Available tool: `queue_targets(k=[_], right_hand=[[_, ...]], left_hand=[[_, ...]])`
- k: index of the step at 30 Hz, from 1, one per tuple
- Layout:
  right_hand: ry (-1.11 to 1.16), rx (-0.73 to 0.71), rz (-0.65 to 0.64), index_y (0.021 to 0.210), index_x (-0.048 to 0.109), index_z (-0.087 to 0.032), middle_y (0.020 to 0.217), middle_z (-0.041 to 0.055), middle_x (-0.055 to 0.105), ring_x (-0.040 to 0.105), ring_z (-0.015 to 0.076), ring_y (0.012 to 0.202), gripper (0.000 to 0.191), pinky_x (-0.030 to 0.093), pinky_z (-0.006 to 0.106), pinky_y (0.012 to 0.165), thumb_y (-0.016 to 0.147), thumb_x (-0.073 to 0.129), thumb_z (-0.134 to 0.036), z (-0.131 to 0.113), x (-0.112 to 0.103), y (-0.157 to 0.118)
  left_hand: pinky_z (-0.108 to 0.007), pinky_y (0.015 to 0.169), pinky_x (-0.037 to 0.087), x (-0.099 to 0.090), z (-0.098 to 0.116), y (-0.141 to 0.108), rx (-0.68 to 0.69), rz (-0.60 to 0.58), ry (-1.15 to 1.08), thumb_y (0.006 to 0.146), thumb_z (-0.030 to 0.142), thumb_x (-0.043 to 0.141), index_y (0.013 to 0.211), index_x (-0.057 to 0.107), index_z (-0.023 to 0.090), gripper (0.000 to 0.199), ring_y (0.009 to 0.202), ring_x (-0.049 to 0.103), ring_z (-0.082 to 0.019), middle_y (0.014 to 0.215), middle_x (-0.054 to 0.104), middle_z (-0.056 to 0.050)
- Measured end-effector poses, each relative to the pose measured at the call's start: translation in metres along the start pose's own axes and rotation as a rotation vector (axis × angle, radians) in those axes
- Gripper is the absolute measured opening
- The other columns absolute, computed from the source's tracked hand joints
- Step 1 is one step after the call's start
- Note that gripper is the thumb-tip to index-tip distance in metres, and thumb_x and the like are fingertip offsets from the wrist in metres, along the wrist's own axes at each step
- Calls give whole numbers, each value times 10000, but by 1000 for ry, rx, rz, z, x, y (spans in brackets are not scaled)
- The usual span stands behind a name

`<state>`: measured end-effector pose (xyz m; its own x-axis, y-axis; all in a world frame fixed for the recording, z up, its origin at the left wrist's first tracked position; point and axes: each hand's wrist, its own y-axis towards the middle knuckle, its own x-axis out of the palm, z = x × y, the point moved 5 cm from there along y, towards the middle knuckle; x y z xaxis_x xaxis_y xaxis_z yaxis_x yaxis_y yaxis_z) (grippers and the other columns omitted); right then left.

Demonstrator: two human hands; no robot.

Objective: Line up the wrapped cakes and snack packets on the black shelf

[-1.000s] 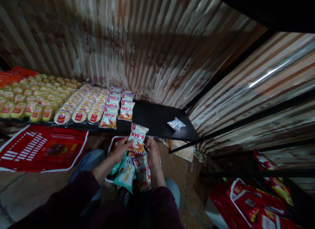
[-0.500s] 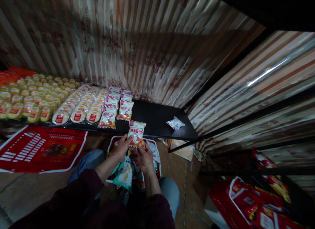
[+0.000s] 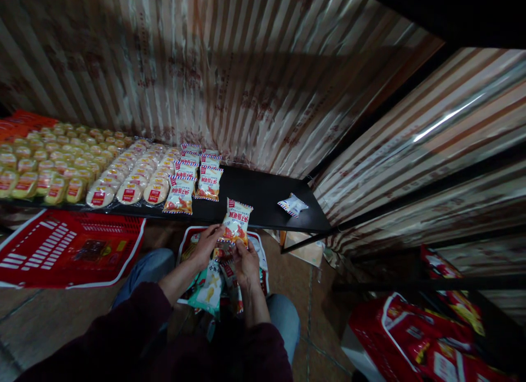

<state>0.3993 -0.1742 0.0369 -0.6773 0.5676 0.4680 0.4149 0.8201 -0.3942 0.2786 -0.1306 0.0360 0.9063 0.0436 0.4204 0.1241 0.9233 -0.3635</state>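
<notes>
A small white and orange snack bag (image 3: 238, 217) is held up just in front of the shelf edge, its printed side facing me. My right hand (image 3: 247, 264) pinches its bottom edge. At the bag's lower left side, my left hand (image 3: 209, 245) grips with closed fingers. Matching snack bags (image 3: 179, 194) lie in two overlapping rows on the black shelf (image 3: 246, 187), left of the held one. Below my hands is a red basket with a white rim (image 3: 268, 278), full of assorted packs, among them a green and white bag (image 3: 209, 289).
Wrapped round cakes (image 3: 129, 191) and yellow packaged cakes (image 3: 45, 187) fill the shelf's left part. One crumpled-looking pack (image 3: 293, 205) lies near its right end. A red basket (image 3: 69, 250) stands at lower left; red packages (image 3: 427, 332) lie at lower right. A black frame bar (image 3: 382, 212) crosses on the right.
The held snack bag has shifted right and tilted slightly. My left hand has slid toward its lower left edge, while my right hand moved a little to the right with it.
</notes>
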Motion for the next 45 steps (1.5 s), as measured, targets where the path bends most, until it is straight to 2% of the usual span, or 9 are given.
queue_targets(k=[4, 9, 15, 21, 23, 26, 30, 36, 45], right_hand=[[-4, -10, 18, 836, 632, -209, 733, -44, 690, 586, 55, 567, 309, 504, 158, 551, 567, 784, -199, -3, -5, 4], [-41, -28, 20, 810, 629, -211, 716, -43, 673, 588, 66, 568, 270, 529, 185, 578, 581, 772, -225, -5, -5, 3], [-59, -70, 44, 800, 627, -214, 747, -33, 685, 607, 81, 609, 277, 518, 192, 581, 562, 768, -234, -6, -6, 2], [-169, -178, 90, 984, 645, -191, 804, -1, 704, 611, 114, 656, 387, 497, 229, 618, 624, 714, -315, -13, -10, 1], [-255, -233, 97, 1068, 638, -180, 863, 18, 707, 614, 133, 713, 432, 494, 249, 663, 672, 669, -350, -18, -11, 0], [-445, -391, 92, 1124, 639, -184, 998, 51, 682, 603, 171, 883, 422, 479, 293, 802, 741, 598, -358, -28, -9, -4], [-807, -724, 57, 1112, 671, -220, 1023, 70, 608, 552, 193, 970, 347, 442, 354, 894, 802, 524, -272, -33, -3, -14], [-1164, -1078, -141, 1212, 616, -293, 1008, 71, 544, 514, 193, 966, 511, 470, 363, 840, 789, 449, -61, -14, 12, -33], [-1277, -1151, -344, 1220, 596, -235, 1052, 92, 564, 509, 207, 976, 516, 469, 380, 847, 778, 421, -37, 1, 23, -60]], left_hand=[[-281, 678, 469, 4, -6, -2, 27, -93, 40, 608, 419, 761, 930, 648, 141, 440, 751, 639, -181, 929, 703, -81], [-262, 621, 456, 5, -11, -1, 38, -74, 37, 601, 425, 766, 901, 631, 146, 432, 642, 623, -149, 851, 708, -62], [-277, 667, 480, 5, -17, 1, 24, -91, 23, 610, 403, 765, 909, 624, 168, 406, 687, 642, -161, 859, 710, -52], [-341, 847, 463, -4, -14, 3, 72, 134, 160, 588, 244, 775, 921, 628, 185, 369, 867, 629, -208, 904, 685, -66], [-350, 893, 442, -3, -3, -2, 147, 172, 203, 613, 238, 754, 933, 632, 193, 346, 921, 613, -214, 953, 675, -74], [-332, 896, 441, 7, 11, -12, 195, 101, 152, 664, 296, 725, 992, 634, 205, 353, 979, 599, -215, 1026, 668, -76], [-303, 798, 480, 18, 14, -19, 53, -21, -16, 686, 430, 714, 1123, 597, 222, 498, 990, 608, -220, 1093, 657, -74], [-277, 761, 486, 16, 8, -13, -49, -44, -191, 656, 485, 727, 1078, 590, 212, 522, 956, 632, -208, 1067, 673, -68], [-330, 835, 480, 6, 9, -5, -24, 24, -208, 513, 461, 822, 984, 628, 170, 587, 956, 645, -249, 970, 711, -84]])
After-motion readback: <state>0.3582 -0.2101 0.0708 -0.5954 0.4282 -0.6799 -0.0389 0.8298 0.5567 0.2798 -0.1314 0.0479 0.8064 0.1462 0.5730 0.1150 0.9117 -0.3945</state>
